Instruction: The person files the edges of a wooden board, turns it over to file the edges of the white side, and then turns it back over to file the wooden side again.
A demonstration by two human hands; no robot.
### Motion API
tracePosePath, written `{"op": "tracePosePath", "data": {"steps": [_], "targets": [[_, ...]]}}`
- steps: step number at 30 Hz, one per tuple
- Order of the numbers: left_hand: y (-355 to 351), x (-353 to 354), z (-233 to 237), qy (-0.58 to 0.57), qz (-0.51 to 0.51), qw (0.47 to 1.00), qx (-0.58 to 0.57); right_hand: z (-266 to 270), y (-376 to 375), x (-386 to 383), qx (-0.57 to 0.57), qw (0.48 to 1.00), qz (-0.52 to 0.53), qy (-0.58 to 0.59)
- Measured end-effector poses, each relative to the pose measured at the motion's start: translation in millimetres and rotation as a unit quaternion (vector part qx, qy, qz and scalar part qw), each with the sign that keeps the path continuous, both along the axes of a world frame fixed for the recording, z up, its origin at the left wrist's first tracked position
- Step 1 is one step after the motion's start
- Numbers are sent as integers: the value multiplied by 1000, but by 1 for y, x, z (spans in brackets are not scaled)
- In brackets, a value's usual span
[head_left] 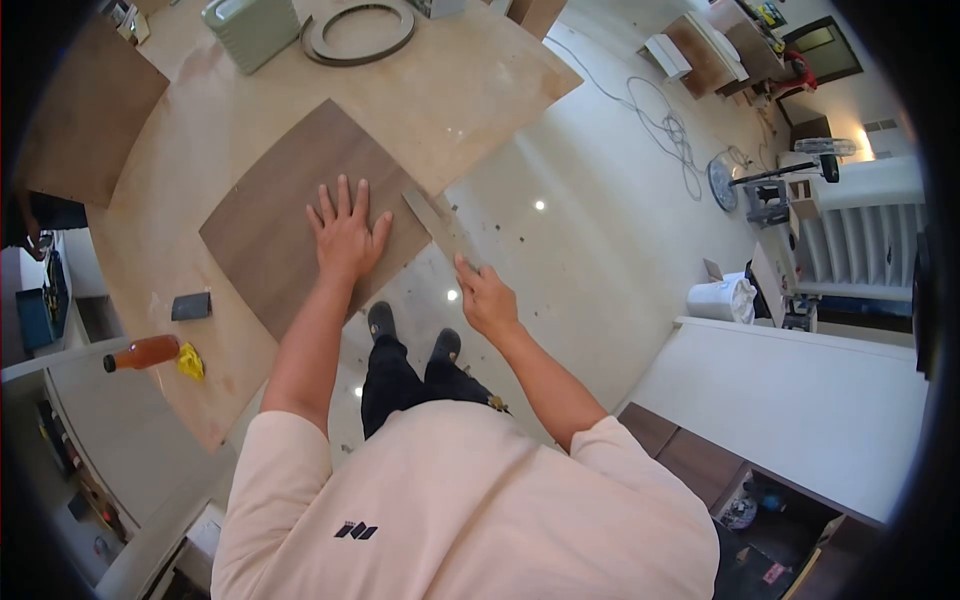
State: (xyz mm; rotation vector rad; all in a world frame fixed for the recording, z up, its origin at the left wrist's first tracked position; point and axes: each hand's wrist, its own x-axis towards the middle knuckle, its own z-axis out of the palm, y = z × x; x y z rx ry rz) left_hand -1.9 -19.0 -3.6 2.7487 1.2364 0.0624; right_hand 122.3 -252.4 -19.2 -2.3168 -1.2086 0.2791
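A brown wood-grain board (270,215) lies on the plywood worktable (480,110), its near corner sticking out past the table edge. My left hand (346,240) rests flat on the board with its fingers spread. In my right hand (487,298) is a flat metal file (424,212), held by its near end with the fingers wrapped round it. The file's far end lies against the board's right edge. My fingers hide its grip end.
On the worktable are a dark sanding block (191,306), an orange-brown bottle (143,353), a yellow crumpled cloth (190,361), a coil of edge banding (318,45) and a pale green container (250,32). A fan (722,184) and a cable (672,128) are on the floor to the right. Another person's hand (38,243) shows far left.
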Motion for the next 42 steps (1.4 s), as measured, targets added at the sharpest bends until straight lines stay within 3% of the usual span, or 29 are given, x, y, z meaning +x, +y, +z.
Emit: {"op": "tracePosePath", "data": {"steps": [6, 11, 13, 14, 16, 19, 21, 23, 25, 31, 37, 42], "targets": [[5, 3, 6, 23, 1, 1000, -13, 12, 41, 30, 24, 999, -45, -3], [-32, 20, -14, 5, -42, 999, 10, 25, -33, 28, 63, 990, -122, 38], [-91, 36, 0, -85, -167, 980, -70, 11, -69, 24, 59, 985, -155, 39], [-123, 49, 17, 2, -221, 971, -88, 1, -86, 23, 65, 982, -171, 48], [-173, 51, -23, -49, -347, 879, -322, 0, -106, 28, 88, 976, -191, 50], [-189, 44, -25, -147, -394, 866, -269, 4, -129, 26, 98, 972, -209, 53], [-156, 37, -29, -138, -327, 922, -156, 7, -140, 23, 79, 971, -216, 63], [-120, 38, -4, -242, -205, 948, 9, 1, -139, 18, 93, 968, -217, 90], [-94, 45, 8, -204, -121, 968, 79, -9, -135, 11, 111, 964, -214, 110], [-59, 57, 1, -95, -190, 977, 30, -3, -122, -7, 123, 964, -203, 123], [-49, 59, -22, -136, -288, 946, 65, 2, -132, -10, 101, 961, -224, 130], [-45, 68, -24, -133, -298, 944, 46, 1, -134, -15, 97, 960, -227, 135]]}}
